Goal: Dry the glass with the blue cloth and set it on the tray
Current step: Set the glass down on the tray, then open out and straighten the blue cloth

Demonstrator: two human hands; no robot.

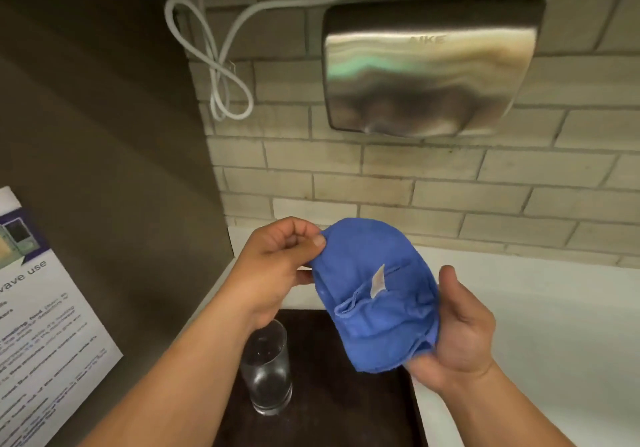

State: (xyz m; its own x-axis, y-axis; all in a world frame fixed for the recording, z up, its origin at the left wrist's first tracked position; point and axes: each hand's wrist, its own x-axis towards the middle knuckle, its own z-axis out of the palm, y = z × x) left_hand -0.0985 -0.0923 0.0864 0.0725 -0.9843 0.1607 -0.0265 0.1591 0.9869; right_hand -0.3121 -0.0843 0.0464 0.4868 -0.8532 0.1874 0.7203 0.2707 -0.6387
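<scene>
A clear drinking glass [266, 370] stands upright on the dark brown tray [332, 408], near the tray's left side, partly behind my left forearm. Above the tray I hold the blue cloth [377, 294] bunched between both hands; a small white label shows on it. My left hand [277, 266] pinches the cloth's upper left edge with thumb and fingers. My right hand [457, 335] cups the cloth's lower right part from underneath, thumb up. Neither hand touches the glass.
The tray lies on a white counter [540, 325] against a pale brick wall. A steel hand dryer [429, 65] hangs on the wall above, with a looped white cable [221, 75] to its left. A dark panel with a printed notice [45, 335] rises on the left.
</scene>
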